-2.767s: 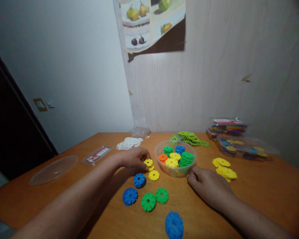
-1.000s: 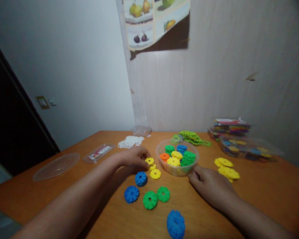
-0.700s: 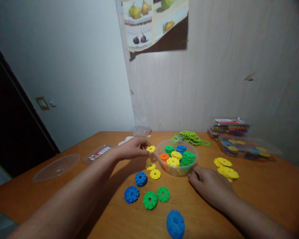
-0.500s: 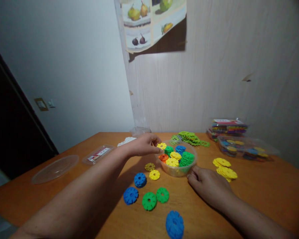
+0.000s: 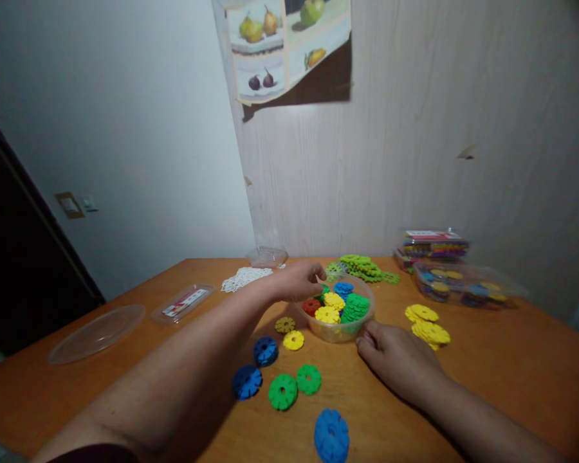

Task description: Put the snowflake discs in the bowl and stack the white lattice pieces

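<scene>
My left hand [image 5: 303, 281] reaches over the left rim of a clear plastic bowl [image 5: 338, 333], its fingers curved and apart from the thumb; I see nothing between them. Inside the bowl lie notched flower-shaped discs: green discs [image 5: 356, 308], yellow discs [image 5: 328, 314], blue discs [image 5: 343, 289] and a red disc [image 5: 311, 307]. Beside the bowl's front right, my right hand [image 5: 399, 355] rests on the table with curled fingers, its knuckles close to the bowl wall. In front are loose yellow discs [image 5: 294, 340], blue discs [image 5: 248, 382], green discs [image 5: 283, 392] and a nearer blue disc [image 5: 331, 435].
Yellow discs [image 5: 431, 333] lie right of my right hand. Behind the bowl are lime-green pieces [image 5: 361, 267] and white pieces [image 5: 246, 279]. Clear boxes of coloured pieces [image 5: 468, 286] stand at the back right. A round lid [image 5: 99, 333] and a labelled lid [image 5: 184, 303] lie left.
My left hand has moved further over the bowl, and the yellow disc seen at its fingertips is now out of sight. The right hand stays beside the bowl. The view has shifted slightly.
</scene>
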A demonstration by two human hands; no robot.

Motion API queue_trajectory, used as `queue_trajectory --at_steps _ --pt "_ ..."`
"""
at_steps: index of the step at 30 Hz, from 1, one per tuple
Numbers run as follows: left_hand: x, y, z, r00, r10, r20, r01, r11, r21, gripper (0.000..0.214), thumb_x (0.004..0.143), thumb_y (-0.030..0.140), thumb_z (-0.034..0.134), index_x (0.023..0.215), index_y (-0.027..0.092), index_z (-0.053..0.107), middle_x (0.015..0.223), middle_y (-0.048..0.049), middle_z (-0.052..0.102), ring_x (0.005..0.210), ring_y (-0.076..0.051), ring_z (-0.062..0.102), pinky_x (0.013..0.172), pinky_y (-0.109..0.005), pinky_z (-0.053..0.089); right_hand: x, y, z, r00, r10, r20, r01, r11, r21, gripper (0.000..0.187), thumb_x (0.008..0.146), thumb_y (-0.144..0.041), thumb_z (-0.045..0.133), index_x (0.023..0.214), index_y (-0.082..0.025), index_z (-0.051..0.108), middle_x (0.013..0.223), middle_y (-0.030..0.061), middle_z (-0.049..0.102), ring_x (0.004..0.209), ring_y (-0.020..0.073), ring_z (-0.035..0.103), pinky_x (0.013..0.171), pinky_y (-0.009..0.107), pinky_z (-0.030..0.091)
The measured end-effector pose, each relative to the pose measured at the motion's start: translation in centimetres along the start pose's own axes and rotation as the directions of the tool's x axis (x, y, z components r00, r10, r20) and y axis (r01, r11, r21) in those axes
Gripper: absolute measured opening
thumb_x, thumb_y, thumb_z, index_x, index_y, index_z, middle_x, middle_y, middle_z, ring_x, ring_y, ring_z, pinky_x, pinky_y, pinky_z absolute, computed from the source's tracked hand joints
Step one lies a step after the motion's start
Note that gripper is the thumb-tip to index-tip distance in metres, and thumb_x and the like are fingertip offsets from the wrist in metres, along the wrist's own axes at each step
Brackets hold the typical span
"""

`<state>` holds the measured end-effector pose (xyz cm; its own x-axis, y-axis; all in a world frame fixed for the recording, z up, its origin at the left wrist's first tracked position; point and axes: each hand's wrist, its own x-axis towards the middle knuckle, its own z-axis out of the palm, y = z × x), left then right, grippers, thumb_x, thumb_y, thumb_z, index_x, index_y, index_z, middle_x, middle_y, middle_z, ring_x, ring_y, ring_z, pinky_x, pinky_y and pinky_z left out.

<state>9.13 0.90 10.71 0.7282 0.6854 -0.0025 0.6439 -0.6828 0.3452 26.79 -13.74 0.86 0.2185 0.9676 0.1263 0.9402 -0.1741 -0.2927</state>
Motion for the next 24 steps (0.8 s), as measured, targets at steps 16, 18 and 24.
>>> queue_trajectory --at_steps 16,18,24 --pt "-2.5 -2.7 -1.0 0.992 0.094 -0.084 -0.109 0.976 -0.188 0.024 0.079 0.02 0.054 0.102 0.016 0.06 0.093 -0.0039 0.065 0.081 -0.014 0.056 0.071 -0.024 0.043 0.0 0.3 0.2 1.0 -0.003 0.003 0.003 1.0 -0.007 0.028 0.09 -0.041 0.043 0.074 -0.024 0.058 0.075 0.0028 0.07 0.069 0.0188 0.062 0.053 0.027 0.021" --pt "-3.5 -3.8 -1.5 0.995 0.059 -0.082 -0.073 0.983 -0.168 0.023 0.078 0.02 0.054 0.1 0.016 0.06 0.09 -0.0027 0.063 0.078 -0.013 0.054 0.069 -0.024 0.042 0.0 0.4 0.2 1.0 -0.002 0.001 0.002 1.0 -0.009 0.028 0.091 -0.041 0.043 0.073 -0.024 0.057 0.075 0.0028 0.07 0.069 0.0187 0.061 0.054 0.027 0.021" --pt "-6.1 -5.5 -1.2 0.996 -0.075 0.057 0.076 0.997 -0.01 0.022 0.072 0.02 0.056 0.092 0.016 0.064 0.081 -0.0002 0.062 0.072 -0.013 0.051 0.061 -0.023 0.036 0.0 0.4 0.3 1.0 -0.01 0.011 0.01 1.0 0.0 0.029 0.091 -0.041 0.042 0.074 -0.024 0.058 0.077 0.0039 0.07 0.073 0.0202 0.063 0.054 0.028 0.022"
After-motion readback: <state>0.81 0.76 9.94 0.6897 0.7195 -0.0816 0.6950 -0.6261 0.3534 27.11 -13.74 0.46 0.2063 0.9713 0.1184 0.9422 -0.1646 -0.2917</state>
